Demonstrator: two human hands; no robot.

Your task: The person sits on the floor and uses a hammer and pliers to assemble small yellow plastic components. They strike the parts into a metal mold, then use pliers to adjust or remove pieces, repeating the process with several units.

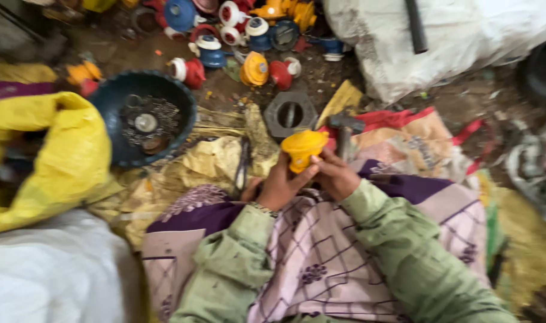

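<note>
My left hand (pixel 277 186) and my right hand (pixel 334 174) meet over my lap, both gripping a yellow plastic part (pixel 303 149) held between them. My sleeves are pale green, and a purple and pink patterned cloth (pixel 321 257) covers my knees. A hammer (pixel 345 128) lies just beyond my right hand on the sacking. Dark pliers (pixel 243 164) lie left of my left hand.
A dark blue bowl (pixel 114 101) with small metal bits sits at upper left. A grey hexagonal metal block (pixel 290 113) lies ahead. Several red, blue and yellow plastic parts (pixel 237 36) are piled on the ground beyond. A yellow sack (pixel 58 155) bulges at left, a white sack (pixel 440 42) at upper right.
</note>
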